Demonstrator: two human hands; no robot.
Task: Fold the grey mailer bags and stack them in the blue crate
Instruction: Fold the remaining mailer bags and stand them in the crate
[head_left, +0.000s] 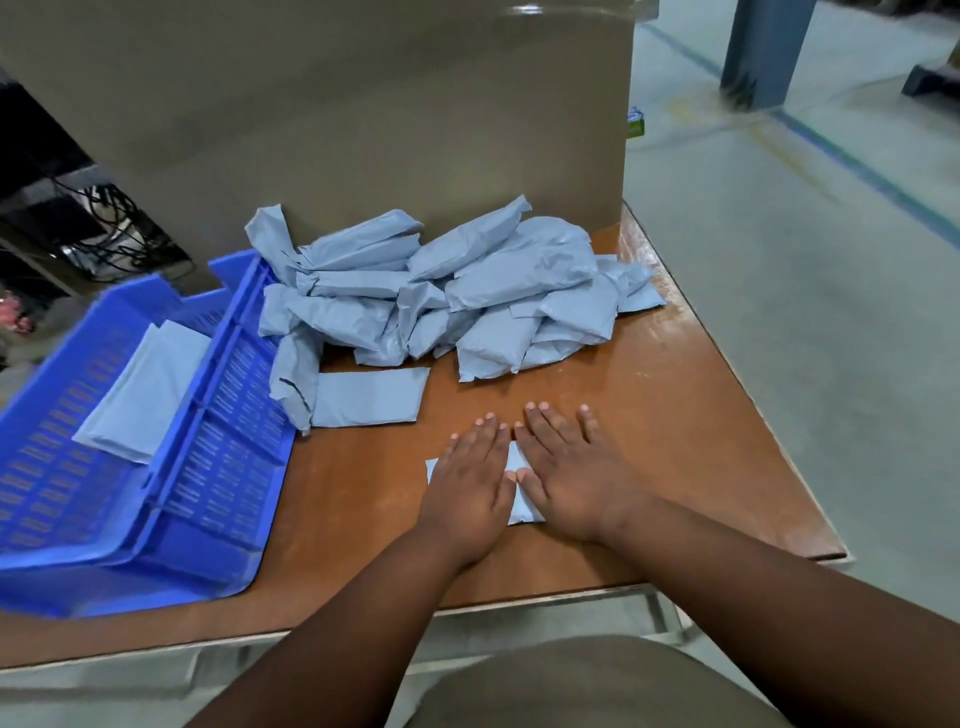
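A folded grey mailer bag (521, 506) lies on the brown table near the front, mostly hidden under my hands. My left hand (470, 480) presses flat on its left part, fingers straight. My right hand (574, 470) presses flat on its right part, fingers spread. A heap of several crumpled grey mailer bags (457, 291) sits behind them. One flat folded bag (369, 397) lies between the heap and my hands. The blue crate (218, 431) stands at the left with folded grey bags (140, 389) inside.
A large brown cardboard box (363, 114) stands at the back of the table (675, 441). The table's right edge and front edge are close. Grey floor with blue lines lies to the right, and a blue pillar (763, 47) stands far back.
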